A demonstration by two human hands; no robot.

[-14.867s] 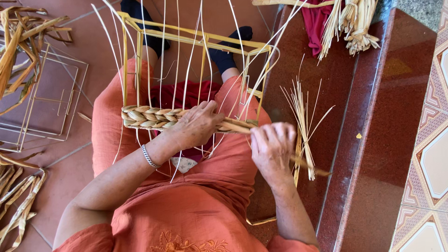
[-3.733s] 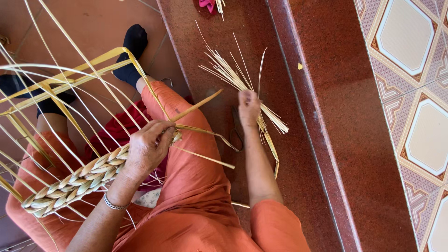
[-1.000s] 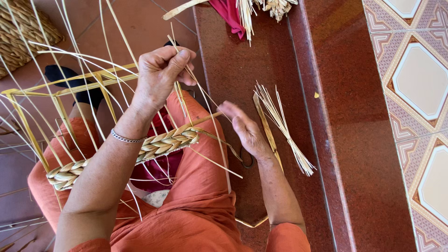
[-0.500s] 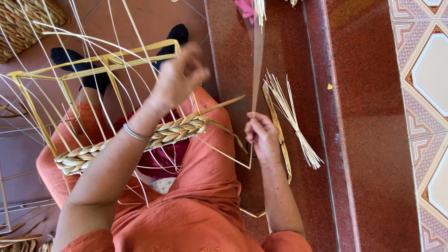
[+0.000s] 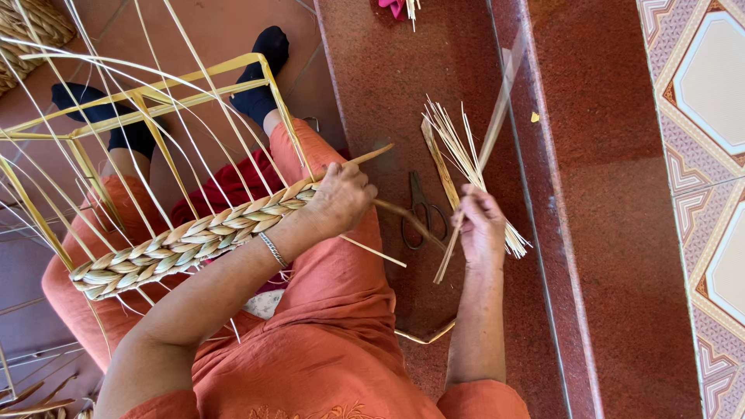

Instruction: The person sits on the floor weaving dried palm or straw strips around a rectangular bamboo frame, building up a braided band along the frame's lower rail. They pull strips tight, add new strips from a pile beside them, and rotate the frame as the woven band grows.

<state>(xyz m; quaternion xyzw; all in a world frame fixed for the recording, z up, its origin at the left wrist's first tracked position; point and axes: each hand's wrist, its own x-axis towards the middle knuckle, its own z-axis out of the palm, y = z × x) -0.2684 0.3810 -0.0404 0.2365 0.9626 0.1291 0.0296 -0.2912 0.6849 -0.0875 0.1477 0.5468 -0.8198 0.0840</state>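
Observation:
A yellow wire frame point(image 5: 163, 87) with thin pale ribs rests across my lap. A plaited straw band point(image 5: 186, 237) runs along its lower edge. My left hand point(image 5: 341, 198) grips the right end of that band, where loose straw ends stick out. My right hand point(image 5: 481, 229) is raised beside the frame and shut on a long flat straw strip point(image 5: 493, 132) that slants up to the right. A bundle of pale straw strips point(image 5: 466, 167) lies on the red step behind that hand.
Dark scissors point(image 5: 423, 213) lie on the red step between my hands. A patterned tile floor point(image 5: 698, 155) borders the step on the right. A woven basket point(image 5: 35, 23) sits top left. Pink cloth point(image 5: 392, 6) lies at the top.
My right hand has picked up a long straw strip and lifted it. My left hand dropped from the upper ribs onto the end of the plaited band.

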